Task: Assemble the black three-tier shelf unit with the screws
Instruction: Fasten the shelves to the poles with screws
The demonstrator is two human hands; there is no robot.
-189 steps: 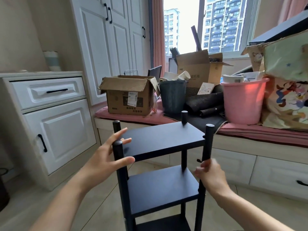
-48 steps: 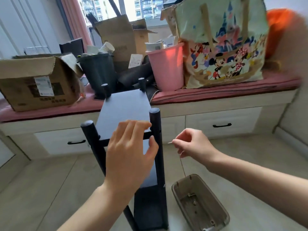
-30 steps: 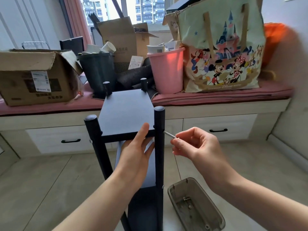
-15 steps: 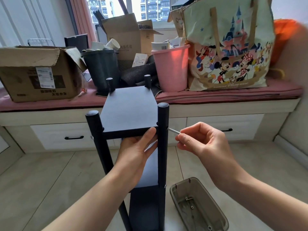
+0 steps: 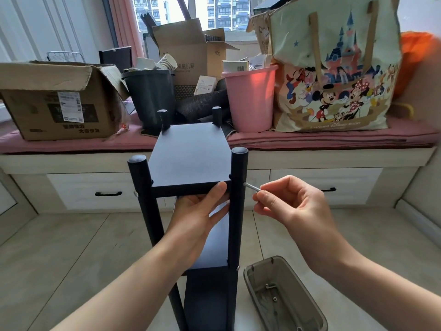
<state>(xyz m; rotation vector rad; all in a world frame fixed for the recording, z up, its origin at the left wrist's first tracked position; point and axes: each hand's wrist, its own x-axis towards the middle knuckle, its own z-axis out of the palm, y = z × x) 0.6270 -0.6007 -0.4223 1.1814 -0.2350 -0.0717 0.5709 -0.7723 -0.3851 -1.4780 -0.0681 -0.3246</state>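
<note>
Now your right hand (image 5: 288, 206) pinches a screw (image 5: 251, 187) whose tip sits at the hole in the right front post (image 5: 237, 211) of the shelf unit (image 5: 191, 158), level with the top shelf. Your left hand (image 5: 198, 216) props that shelf from below, thumb pressed on its front edge. Keep the shelf level, hold the screw square to the post, and turn gently until the thread catches.

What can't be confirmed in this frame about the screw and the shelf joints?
Head view only:
- Screw tip: hidden where it meets the near right post; how deep it sits is unclear.
- Left hand fingers: hidden under the top shelf.
- Shelf feet: cut off by the bottom edge.
- Loose parts in the tray: too small to identify.
</note>
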